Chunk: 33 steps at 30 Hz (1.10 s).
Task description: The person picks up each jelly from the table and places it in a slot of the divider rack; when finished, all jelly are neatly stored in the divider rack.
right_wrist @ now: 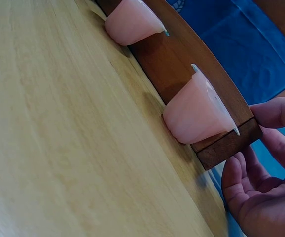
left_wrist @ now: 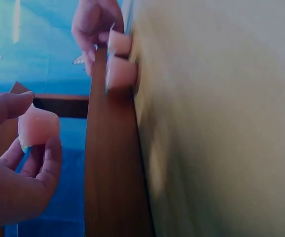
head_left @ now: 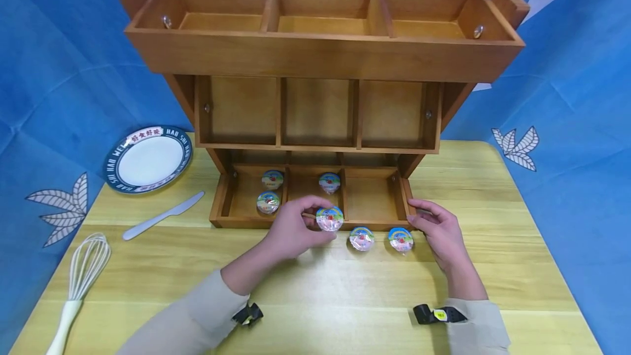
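My left hand (head_left: 294,227) pinches a jelly cup (head_left: 330,218) with a printed lid and pink filling, raised over the front edge of the wooden shelf's (head_left: 315,59) bottom tray. In the left wrist view, thumb and fingers wrap the pink cup (left_wrist: 40,127). My right hand (head_left: 440,233) grips the tray's front right corner (right_wrist: 231,145). Two more jelly cups, one (head_left: 362,239) nearer the middle and one (head_left: 400,240) beside my right hand, stand on the table against the tray's front. Inside the tray, two cups (head_left: 268,202) occupy the left compartment and another (head_left: 330,182) the middle one.
The three-tier shelf rises at the back, its top tier (head_left: 325,53) jutting forward. On the left lie a rimmed plate (head_left: 148,159), a white knife (head_left: 164,216) and a whisk (head_left: 81,284). Blue cloth (head_left: 581,125) surrounds the wooden table (head_left: 335,311).
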{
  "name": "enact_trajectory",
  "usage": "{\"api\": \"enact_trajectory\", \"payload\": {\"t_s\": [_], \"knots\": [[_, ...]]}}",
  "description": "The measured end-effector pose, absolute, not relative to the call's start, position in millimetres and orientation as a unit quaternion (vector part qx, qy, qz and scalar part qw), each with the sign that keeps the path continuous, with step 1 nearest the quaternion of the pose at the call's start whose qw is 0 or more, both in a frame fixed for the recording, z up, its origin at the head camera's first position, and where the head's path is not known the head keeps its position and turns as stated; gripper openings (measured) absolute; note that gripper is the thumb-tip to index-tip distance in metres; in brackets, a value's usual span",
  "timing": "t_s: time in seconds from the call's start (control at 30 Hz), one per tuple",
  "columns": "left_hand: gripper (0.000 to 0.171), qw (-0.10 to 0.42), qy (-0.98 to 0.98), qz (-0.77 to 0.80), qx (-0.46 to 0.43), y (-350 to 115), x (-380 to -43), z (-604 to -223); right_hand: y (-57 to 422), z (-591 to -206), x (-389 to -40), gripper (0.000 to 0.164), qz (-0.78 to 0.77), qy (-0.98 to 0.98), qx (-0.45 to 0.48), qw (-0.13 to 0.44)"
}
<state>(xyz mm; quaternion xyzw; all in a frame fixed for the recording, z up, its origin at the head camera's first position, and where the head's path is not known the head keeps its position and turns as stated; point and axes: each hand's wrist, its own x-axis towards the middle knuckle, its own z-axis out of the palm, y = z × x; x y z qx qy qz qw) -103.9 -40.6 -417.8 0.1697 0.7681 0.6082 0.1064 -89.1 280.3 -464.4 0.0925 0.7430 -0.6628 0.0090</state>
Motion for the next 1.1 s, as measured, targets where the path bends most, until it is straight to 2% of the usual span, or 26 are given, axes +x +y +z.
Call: {"api": "enact_trajectory", "payload": {"t_s": [0.5,1.1], "knots": [[0.051,0.09,0.822,0.541,0.15,-33,-153,-432,280,-465,-89,0.04,-0.671,0.736,0.09,0.007],[0.052,0.138,0.846,0.496,0.139,-26,-170,-448,280,-465,-89,0.041,-0.667,0.74,0.089,0.006]]}}
